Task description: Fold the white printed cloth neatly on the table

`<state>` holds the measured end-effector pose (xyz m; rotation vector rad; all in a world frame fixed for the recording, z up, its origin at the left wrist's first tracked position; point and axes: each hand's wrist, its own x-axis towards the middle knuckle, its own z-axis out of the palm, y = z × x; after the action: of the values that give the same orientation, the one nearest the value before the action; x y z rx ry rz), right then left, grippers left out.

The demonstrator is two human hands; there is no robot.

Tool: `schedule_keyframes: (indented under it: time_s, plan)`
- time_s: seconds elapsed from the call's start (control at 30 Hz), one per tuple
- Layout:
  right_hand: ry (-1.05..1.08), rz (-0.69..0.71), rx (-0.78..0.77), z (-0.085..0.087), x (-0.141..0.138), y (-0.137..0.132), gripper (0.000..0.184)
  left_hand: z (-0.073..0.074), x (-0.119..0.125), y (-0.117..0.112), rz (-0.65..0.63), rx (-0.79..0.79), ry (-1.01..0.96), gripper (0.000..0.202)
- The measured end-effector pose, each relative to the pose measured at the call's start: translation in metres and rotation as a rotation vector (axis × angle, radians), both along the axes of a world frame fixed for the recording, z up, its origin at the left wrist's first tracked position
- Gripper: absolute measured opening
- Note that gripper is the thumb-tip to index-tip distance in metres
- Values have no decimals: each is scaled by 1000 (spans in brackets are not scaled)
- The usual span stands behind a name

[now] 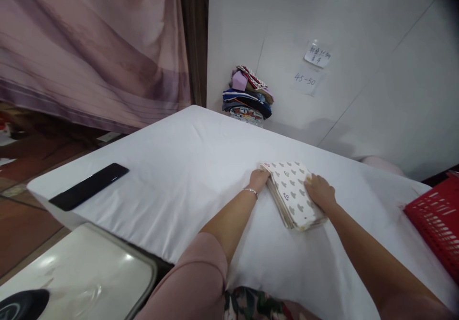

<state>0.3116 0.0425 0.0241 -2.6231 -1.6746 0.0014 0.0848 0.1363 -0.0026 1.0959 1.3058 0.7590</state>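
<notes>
A folded white cloth (292, 191) with grey and purple prints lies in several layers on the white-covered table (172, 167). My left hand (259, 179), with a bracelet at the wrist, grips its far left corner; the fingertips are partly hidden at the cloth's edge. On the opposite side my right hand (320, 191) is closed on the right edge, its fingers curled over and under the layers. The cloth sits between both hands.
A black flat slab (89, 185) lies at the table's left. A red plastic basket (435, 222) stands at the right edge. Folded clothes (247, 93) are stacked beyond the far edge by the wall. A white appliance lid (82, 272) is at the lower left; a pink curtain (96, 43) hangs behind.
</notes>
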Motion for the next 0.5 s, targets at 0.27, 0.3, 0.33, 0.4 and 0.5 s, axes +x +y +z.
schedule_keyframes:
  time_s: [0.27,0.3,0.33,0.4,0.5]
  plan:
    - [111,243,19,-4,-63,69,56,-1,5,2,103,4,13,17]
    - [114,235,5,-6,-66,74,57,-2,5,1,116,17,11,14]
    - [111,226,-6,-8,-68,78,56,-4,4,1,127,33,10,12]
    - [93,215,-15,-12,-69,82,56,-6,3,0,138,59,14,9]
    - [71,215,-22,-16,-68,82,57,-7,2,-1,139,77,29,10]
